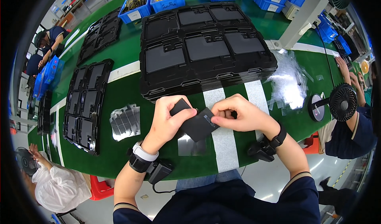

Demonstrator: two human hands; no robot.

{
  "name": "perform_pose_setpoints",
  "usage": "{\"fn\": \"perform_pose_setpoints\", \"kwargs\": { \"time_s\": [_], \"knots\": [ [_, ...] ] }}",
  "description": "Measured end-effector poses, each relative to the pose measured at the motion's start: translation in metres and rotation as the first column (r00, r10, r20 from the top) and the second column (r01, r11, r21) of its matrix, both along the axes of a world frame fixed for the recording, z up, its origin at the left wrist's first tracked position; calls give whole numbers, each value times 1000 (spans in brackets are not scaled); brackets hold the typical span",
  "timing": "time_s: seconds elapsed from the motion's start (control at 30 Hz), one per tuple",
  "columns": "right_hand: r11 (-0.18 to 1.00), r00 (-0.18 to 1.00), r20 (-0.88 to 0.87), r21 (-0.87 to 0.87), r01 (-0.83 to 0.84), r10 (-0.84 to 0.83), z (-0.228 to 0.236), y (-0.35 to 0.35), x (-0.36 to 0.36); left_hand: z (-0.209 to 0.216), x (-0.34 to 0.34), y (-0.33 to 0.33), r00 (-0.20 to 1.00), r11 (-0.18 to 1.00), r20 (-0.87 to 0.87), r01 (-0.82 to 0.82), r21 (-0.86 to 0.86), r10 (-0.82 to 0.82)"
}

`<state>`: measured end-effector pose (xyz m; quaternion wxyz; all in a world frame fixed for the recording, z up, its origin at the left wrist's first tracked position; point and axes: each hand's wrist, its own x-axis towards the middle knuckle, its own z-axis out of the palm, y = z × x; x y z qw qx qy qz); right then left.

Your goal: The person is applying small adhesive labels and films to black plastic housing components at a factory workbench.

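Above the near edge of the green table, both my hands hold a flat black rectangular piece (pixel 197 128) with small pale print near one corner. My left hand (pixel 170 119) grips its left end, with the thumb lying across the top face. At the piece's upper right corner, the fingertips of my right hand (pixel 240 113) are pinched together, its other fingers curled in. Below the piece, a clear film sheet (pixel 190 146) lies on the table. Just beyond my hands stands a stack of black moulded trays (pixel 208 69), the top one divided into several compartments with dark grey flat panels.
Clear film strips (pixel 125 122) lie at left, and a shiny pile of film (pixel 289 81) at right. More black trays (pixel 86 105) rest farther left. Blue bins (pixel 168 0) line the back. A small black fan (pixel 342 102) and a grey post (pixel 303 20) stand at right. Other people sit nearby.
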<state>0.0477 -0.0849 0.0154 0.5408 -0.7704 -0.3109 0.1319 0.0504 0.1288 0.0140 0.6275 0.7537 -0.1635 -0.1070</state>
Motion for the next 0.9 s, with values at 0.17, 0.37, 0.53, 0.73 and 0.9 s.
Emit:
{"fn": "perform_pose_setpoints", "kwargs": {
  "time_s": [0.17, 0.37, 0.53, 0.73, 0.9],
  "knots": [
    [994, 995, -89, 100, -32, 41, 9, 5, -4, 2, 2, 2, 989, 993, -141, 17, -120, -34],
    [938, 985, 169, 338, -83, 26, -3, -1, 4, 12, -4, -5, 835, 964, -482, 246, -104, -265],
    [924, 951, -272, 307, 229, -146, 0, 2, 0, 5, -2, -6, 979, 976, -198, 11, -219, -55],
    [937, 957, -246, 269, 221, -155, -8, 7, 0, 7, -5, -10, 1000, 988, 17, 19, -153, -17],
    [928, 956, -189, 260, 268, -223, -3, 6, -2, 7, -6, -9, 998, 973, 21, -49, -225, 55]
  ]
}}
